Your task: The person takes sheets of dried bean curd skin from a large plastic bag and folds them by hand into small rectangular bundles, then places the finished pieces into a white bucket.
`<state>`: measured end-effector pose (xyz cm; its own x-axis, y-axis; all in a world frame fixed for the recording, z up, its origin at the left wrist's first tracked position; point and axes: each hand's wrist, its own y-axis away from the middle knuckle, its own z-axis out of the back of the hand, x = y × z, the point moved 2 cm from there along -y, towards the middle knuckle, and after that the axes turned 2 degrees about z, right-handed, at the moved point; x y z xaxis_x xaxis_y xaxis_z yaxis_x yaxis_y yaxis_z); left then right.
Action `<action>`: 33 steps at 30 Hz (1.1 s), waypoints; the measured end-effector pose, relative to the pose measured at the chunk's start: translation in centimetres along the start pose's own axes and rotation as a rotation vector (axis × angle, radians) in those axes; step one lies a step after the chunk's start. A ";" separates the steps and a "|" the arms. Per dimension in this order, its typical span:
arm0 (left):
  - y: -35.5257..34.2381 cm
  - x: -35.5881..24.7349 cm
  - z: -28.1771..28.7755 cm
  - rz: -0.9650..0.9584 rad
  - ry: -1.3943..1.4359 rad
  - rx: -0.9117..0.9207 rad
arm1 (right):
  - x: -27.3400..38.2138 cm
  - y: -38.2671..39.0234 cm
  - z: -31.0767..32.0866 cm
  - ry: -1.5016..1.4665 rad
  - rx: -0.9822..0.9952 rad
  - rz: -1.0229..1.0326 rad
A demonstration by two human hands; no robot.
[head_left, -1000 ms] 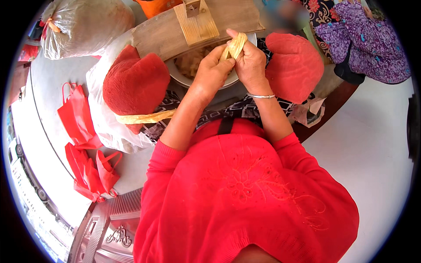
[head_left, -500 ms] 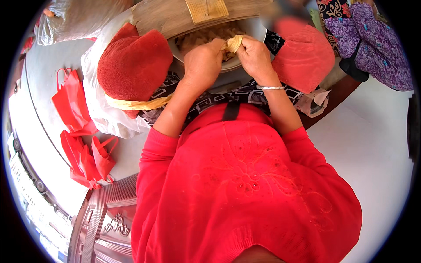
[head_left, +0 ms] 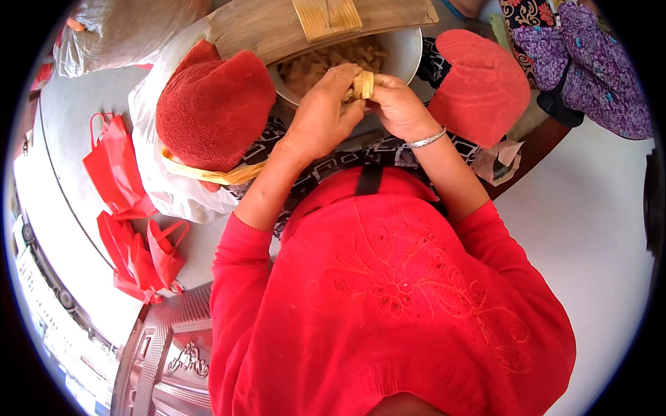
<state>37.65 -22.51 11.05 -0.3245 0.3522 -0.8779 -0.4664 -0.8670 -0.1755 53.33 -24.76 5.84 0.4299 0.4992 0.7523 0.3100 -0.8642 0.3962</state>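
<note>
My left hand (head_left: 327, 114) is closed around a pale yellow, pleated, soft strip (head_left: 363, 84) that looks folded or knotted. From the other side, my right hand (head_left: 402, 111) pinches it, with a silver bangle on the wrist. Both hands meet over the near edge of a metal basin (head_left: 412, 59). Inside lie many tan pieces (head_left: 326, 62), too blurred to name. Another yellow strip (head_left: 215, 166) lies across my lap at the left. Part of the held strip is hidden behind my fingers.
A curved wooden board (head_left: 257, 29) lies over the basin's far side. Red fuzzy covers (head_left: 215, 111) are on my knees. Red bags (head_left: 118, 166) lie on the floor at left, near a large plastic sack (head_left: 125, 35). Purple patterned cloth (head_left: 600, 69) is at far right.
Both hands have shifted slightly down toward me with the strip. My left hand has turned, its thumb now showing under the strip. A blurred dark shape at the upper right is gone.
</note>
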 end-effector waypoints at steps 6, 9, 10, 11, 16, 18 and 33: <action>-2.2 -0.1 -1.3 0.249 -0.057 -0.035 | 2.9 0.0 -1.7 1.096 -0.312 0.699; -2.9 1.5 -1.8 0.361 0.209 -0.069 | 4.2 0.6 -3.1 1.064 -0.390 0.810; -3.0 2.0 -2.0 0.393 0.267 -0.095 | 4.3 0.7 -3.3 1.029 -0.406 0.825; -3.0 2.4 -2.1 0.424 0.325 -0.121 | 4.5 0.5 -3.3 1.042 -0.402 0.842; -2.8 0.5 -1.9 0.807 0.970 -0.210 | 5.2 -0.9 -3.7 0.907 -0.371 0.891; -1.9 0.5 -2.0 0.811 1.109 -0.125 | 5.8 -1.1 -4.3 0.836 -0.366 0.883; 1.3 -0.4 0.6 0.226 -0.276 -0.023 | 7.4 0.2 0.6 0.720 -0.145 0.461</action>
<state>36.64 -23.57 11.43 -0.6290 0.2300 -0.7426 -0.3401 -0.9404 -0.0033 57.12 -21.21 11.19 -0.1702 -0.0216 0.9852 0.1049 -0.9945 -0.0037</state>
